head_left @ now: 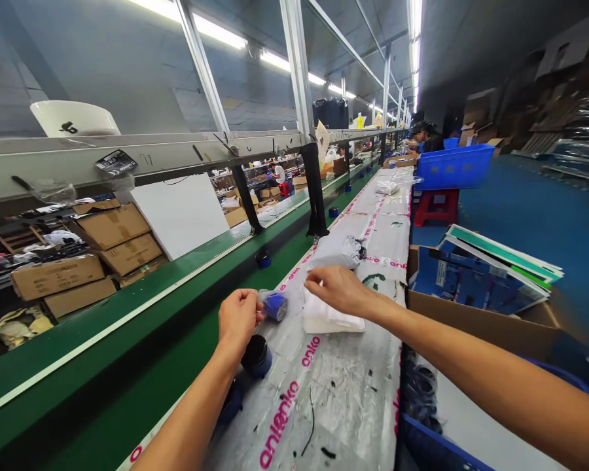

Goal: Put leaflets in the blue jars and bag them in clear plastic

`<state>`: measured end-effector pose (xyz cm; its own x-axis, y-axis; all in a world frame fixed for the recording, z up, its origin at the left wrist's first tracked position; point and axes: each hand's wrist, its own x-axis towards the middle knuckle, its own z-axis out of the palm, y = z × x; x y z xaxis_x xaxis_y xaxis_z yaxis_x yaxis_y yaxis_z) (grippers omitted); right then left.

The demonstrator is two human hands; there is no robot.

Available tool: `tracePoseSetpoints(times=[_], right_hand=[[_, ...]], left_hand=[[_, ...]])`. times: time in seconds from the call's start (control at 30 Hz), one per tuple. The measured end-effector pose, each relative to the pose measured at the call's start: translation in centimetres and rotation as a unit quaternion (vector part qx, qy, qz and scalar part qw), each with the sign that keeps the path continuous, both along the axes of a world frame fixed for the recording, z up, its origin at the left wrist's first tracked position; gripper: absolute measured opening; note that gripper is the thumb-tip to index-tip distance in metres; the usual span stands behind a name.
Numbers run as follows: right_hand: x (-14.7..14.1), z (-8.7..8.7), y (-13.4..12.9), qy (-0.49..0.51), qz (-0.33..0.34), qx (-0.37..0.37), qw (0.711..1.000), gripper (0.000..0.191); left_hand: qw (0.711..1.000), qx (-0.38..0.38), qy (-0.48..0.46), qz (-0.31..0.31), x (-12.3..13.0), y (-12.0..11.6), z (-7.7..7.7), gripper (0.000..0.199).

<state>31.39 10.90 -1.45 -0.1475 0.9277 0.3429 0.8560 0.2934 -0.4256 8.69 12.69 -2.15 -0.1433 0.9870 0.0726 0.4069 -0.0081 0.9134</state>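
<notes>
My left hand point(238, 318) is closed, pinching the gathered end of a clear plastic bag with a blue roll-shaped item point(276, 305) inside. The bagged item rests at the left edge of the covered bench. Over a stack of thin white sheets point(331, 319) hovers my right hand point(341, 289), fingers curled together; whether a sheet is caught in them is hidden. Below my left wrist stands a dark round container point(256, 356), and another dark blue one point(232, 400) is partly behind my forearm. A pale plastic bundle point(336, 251) lies just beyond my right hand.
A green conveyor belt point(142, 340) runs along the left, carrying a dark round item point(263, 259). Plastic printed "anko" covers the bench point(353, 405). At right are an open carton point(485, 320) of flat printed pieces, a blue bin point(454, 163) on a red stool point(436, 206), and a distant person.
</notes>
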Motion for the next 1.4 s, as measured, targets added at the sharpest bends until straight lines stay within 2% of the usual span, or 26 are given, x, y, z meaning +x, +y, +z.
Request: tracePoseSetpoints(times=[0.07,0.17,0.27,0.37,0.53,0.73,0.9,1.03,1.2,1.3,1.4], right_hand=[[0.5,-1.7,-1.5,-0.067,0.026,0.027,0.997,0.024],[0.3,-4.0,-3.0,-0.207,0.025,0.055,0.977,0.024],[-0.6,-5.3,-3.4,-0.261,0.022,0.038,0.964,0.014],[-1.2,-5.5,-3.2,-0.262,0.029,0.031,0.964,0.019],[-1.2,-4.7,-3.1,-0.249,0.006,0.025,0.968,0.022],[-1.6,-5.2,-3.5,-0.228,0.012,0.018,0.973,0.018],[-1.2,-5.1,-2.8,-0.148,-0.019,-0.013,0.989,0.021],[0.2,-4.8,-1.5,-0.027,-0.051,-0.061,0.996,0.018],[1.9,-5.6,0.3,0.112,-0.008,-0.121,0.986,0.027],[2.2,-6.1,0.7,0.177,0.01,-0.137,0.975,0.03],[2.2,-6.0,0.3,0.248,0.026,-0.144,0.958,0.024]], left_hand=[[0.999,0.046,0.009,0.007,-0.2,-0.5,0.5,0.027],[0.996,0.083,0.025,0.007,-0.6,-1.2,1.4,0.031],[0.995,0.094,0.042,-0.008,-1.0,-2.2,1.8,0.029],[0.992,0.097,0.069,-0.034,-1.3,-3.9,1.9,0.028],[0.986,0.104,0.111,-0.062,-1.9,-7.3,1.6,0.028],[0.98,0.101,0.144,-0.09,-2.2,-8.9,0.9,0.03],[0.977,0.101,0.155,-0.109,-2.2,-9.4,0.4,0.031],[0.951,0.121,0.244,-0.145,-1.4,-9.4,0.0,0.03],[0.904,0.151,0.32,-0.241,2.0,-8.3,-1.0,0.019],[0.879,0.163,0.342,-0.289,4.3,-7.2,-1.7,0.03],[0.87,0.155,0.355,-0.305,5.8,-6.0,-2.5,0.035]])
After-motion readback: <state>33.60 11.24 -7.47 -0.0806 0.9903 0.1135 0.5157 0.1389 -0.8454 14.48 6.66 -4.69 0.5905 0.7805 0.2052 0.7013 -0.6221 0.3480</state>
